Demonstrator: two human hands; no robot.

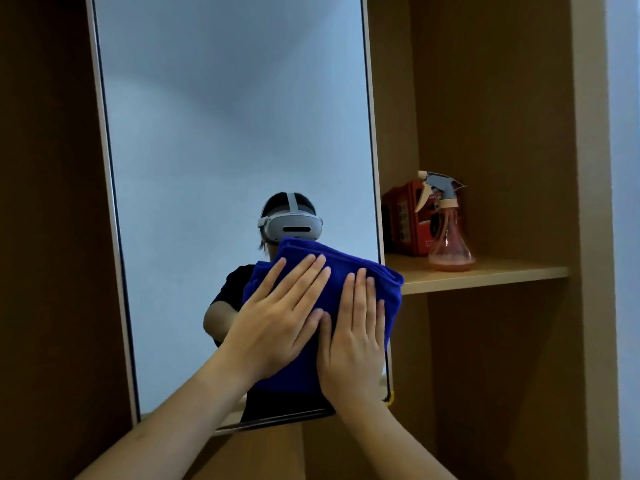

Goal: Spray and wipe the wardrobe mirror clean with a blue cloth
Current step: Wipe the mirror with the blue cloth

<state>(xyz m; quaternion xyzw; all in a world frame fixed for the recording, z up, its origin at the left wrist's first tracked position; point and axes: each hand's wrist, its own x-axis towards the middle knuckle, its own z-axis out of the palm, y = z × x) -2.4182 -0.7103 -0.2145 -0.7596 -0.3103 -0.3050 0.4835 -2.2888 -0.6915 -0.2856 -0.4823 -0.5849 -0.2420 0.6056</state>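
Wardrobe's tall framed mirror (235, 133), lower right: our left hand (277, 320) and right hand (356, 337) press the folded blue cloth (381, 282) flat-fingered; wiping underway, upper glass likely next.

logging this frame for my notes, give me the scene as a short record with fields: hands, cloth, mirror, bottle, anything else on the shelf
left hand: flat left hand, fingers straight, presses the blue cloth
right hand: flat right hand, beside the left, also presses the cloth
cloth: folded, against the lower right of the mirror, overlapping its right edge
mirror: tall, pale frame
spray bottle: spray bottle upright on the wooden shelf, untouched, a little pinkish liquid at the bottom
behind bottle: red box
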